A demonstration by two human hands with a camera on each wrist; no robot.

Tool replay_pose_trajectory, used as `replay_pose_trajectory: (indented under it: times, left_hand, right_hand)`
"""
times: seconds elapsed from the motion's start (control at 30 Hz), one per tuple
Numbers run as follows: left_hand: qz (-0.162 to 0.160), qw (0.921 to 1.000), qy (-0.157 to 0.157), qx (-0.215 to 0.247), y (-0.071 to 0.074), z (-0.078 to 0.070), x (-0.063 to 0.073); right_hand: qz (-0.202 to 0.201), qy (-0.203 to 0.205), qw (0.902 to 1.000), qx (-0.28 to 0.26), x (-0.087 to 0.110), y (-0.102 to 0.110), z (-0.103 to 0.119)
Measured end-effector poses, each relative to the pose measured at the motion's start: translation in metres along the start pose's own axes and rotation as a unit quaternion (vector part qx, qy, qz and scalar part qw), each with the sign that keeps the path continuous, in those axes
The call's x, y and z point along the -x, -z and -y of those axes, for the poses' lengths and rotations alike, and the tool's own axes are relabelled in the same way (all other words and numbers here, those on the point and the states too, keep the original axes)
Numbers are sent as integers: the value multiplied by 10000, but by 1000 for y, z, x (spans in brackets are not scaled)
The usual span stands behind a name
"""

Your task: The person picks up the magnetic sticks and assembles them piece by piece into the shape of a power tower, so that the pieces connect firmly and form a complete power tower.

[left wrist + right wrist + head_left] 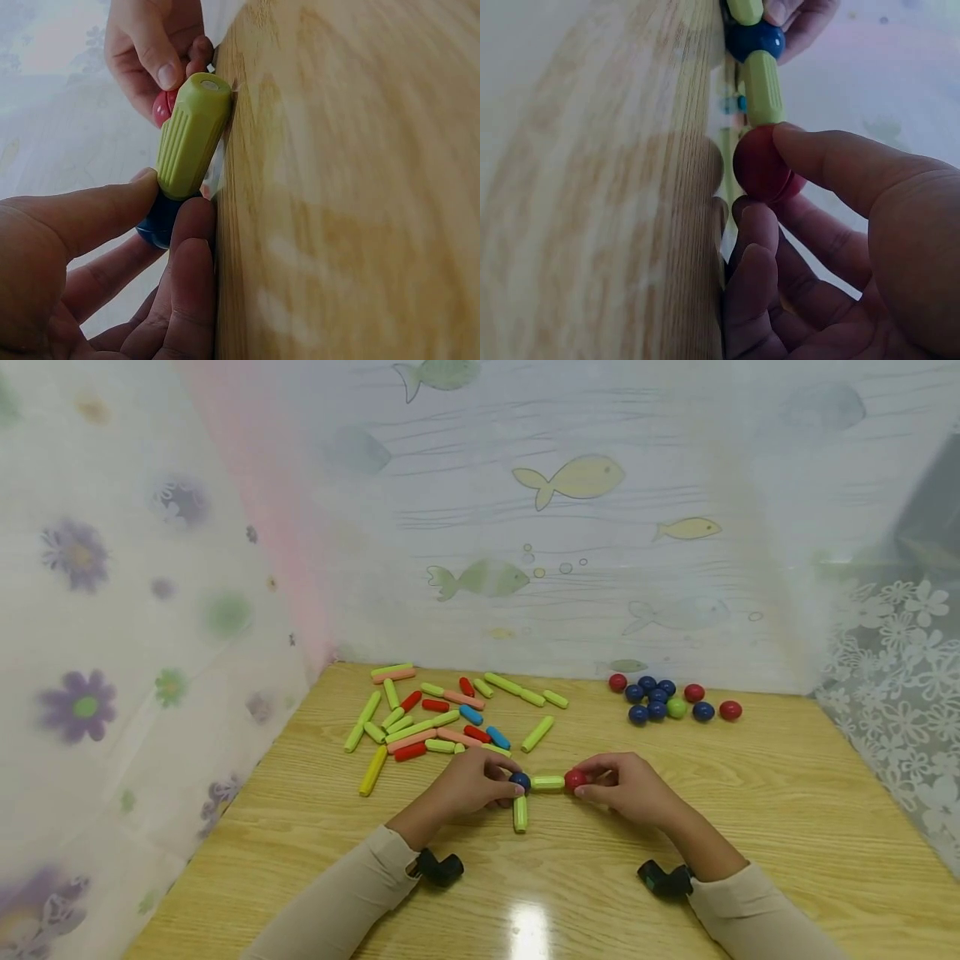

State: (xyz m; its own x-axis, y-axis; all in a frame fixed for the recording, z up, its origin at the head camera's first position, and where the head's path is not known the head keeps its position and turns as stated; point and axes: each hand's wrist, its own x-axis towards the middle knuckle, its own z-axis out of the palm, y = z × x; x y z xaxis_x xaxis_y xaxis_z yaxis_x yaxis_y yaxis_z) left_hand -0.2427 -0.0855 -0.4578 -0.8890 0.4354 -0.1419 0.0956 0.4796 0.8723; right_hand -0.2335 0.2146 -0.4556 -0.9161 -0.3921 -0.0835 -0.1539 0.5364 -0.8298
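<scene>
In the head view my left hand (474, 782) pinches a dark blue ball (520, 782) between thumb and fingers. From that ball one yellow-green stick (521, 815) points toward me. A second yellow-green stick (547, 783) runs rightward from it and meets a red ball (575, 780), which my right hand (628, 787) grips. The left wrist view shows the near stick (195, 135) joined to the blue ball (157, 225). In the right wrist view, thumb and fingers hold the red ball (763, 165), which touches the end of the stick (763, 90).
Loose sticks in yellow-green, red, blue and orange lie at the back left, among them a yellow stick (372, 771). Several blue and red balls and a green ball (677, 707) are grouped at the back right. Printed curtains (570, 527) stand behind the wooden table (787, 793).
</scene>
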Motion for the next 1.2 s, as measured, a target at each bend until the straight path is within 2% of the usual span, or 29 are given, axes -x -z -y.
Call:
replay_pose_trajectory:
  times: [0.37, 0.6, 0.83, 1.0, 1.2]
  left_hand:
    - [161, 9998, -23, 112, 4, 3, -1]
    - [193, 9993, 190, 262, 6, 3, -2]
    - [307, 9987, 319, -256, 16, 2, 1]
    - [440, 9967, 364, -570, 26, -1, 5]
    - [490, 9969, 356, -493, 30, -2, 6]
  right_hand:
    - [-90, -22, 9998, 194, -5, 1, -1]
    - [-371, -37, 9987, 353, -27, -1, 10]
    - [-862, -113, 9939, 682, -62, -22, 38]
    - [-945, -148, 9909, 947, -84, -42, 51]
    - [-986, -308, 9868, 1249, -98, -58, 58]
